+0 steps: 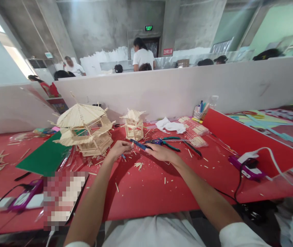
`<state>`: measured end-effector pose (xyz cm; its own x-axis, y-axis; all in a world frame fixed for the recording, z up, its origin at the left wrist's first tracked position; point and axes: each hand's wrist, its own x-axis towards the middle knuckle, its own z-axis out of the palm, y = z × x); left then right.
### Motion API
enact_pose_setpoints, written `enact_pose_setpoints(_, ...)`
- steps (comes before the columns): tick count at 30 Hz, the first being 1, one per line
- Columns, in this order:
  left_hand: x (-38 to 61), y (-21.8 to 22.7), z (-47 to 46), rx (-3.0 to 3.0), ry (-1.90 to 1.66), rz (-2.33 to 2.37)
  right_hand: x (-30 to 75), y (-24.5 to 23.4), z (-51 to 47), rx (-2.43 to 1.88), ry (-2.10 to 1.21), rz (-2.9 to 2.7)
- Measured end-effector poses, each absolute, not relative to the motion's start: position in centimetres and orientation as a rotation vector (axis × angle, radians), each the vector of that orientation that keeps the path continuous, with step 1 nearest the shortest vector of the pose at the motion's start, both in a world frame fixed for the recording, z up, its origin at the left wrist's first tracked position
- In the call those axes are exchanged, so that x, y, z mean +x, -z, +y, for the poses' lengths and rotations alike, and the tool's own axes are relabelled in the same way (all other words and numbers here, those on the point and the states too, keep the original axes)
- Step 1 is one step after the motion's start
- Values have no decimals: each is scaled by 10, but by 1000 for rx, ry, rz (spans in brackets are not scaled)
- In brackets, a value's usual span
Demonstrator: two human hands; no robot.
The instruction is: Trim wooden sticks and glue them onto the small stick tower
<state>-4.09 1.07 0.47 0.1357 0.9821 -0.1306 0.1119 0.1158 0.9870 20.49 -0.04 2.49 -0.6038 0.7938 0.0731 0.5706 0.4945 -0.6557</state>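
Note:
My left hand [122,148] is closed in a pinch on a short pale wooden stick [132,145]. From the right, my right hand [159,152] wraps round a slim blue tool with a dark tip [139,144]; its exact kind is hard to make out. The tool's tip reaches close to the left fingertips. Just behind both hands stands a small wooden-stick pavilion [134,128]. To the left is a larger two-tiered stick pavilion [84,125]. Pliers with teal and black handles [170,141] lie beyond my right hand.
Stick offcuts [138,166] litter the red table [146,199]. A green board [45,156], a tablet-like device [66,199] and power strips [246,168] lie around. White cloth [170,126], bagged sticks [194,132] and a pen holder [199,112] stand near the white partition [161,87]. People are beyond it.

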Motion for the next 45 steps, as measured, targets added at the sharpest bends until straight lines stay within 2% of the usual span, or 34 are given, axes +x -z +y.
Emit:
enact_pose_setpoints(19, -44, -9, 5, 1233, -824, 1216, 217, -21, 11, -1004, -1003, -2385)
enact_pose_setpoints(45, -48, -7, 7, 1257, -778, 1172, 220, -18, 14, -926, -1043, -2417)
